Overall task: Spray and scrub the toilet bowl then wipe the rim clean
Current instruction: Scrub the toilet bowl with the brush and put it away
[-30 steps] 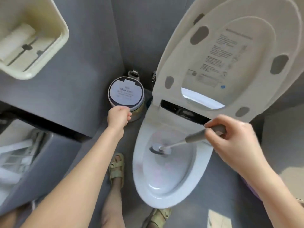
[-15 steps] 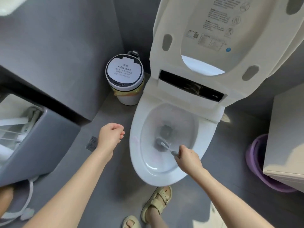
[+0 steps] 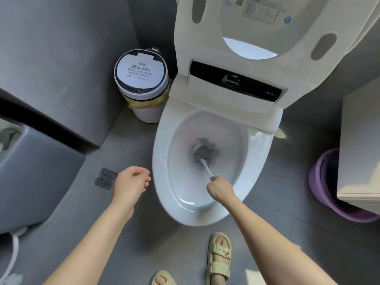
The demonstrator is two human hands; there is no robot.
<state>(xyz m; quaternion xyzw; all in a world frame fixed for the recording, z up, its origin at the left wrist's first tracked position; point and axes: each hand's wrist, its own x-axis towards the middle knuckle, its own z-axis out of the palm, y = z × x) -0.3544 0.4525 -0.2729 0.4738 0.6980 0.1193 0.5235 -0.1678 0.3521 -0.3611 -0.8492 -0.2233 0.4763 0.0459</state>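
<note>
White toilet brush (image 3: 206, 168) gripped by the right hand (image 3: 220, 189), angled into the bowl (image 3: 161, 149) (left hand (image 3: 130, 185) loosely curled, empty).

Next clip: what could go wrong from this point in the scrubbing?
The right hand grips the toilet brush low over the bowl, so hard scrubbing may splash it and the sandal nearby. The pink streaks on the rim sit outside the brush's path and may get missed.

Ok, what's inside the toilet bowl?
The toilet brush, head down at the dark drain, held by the right hand; pink streaks higher up. The drain opening is hidden.
</note>
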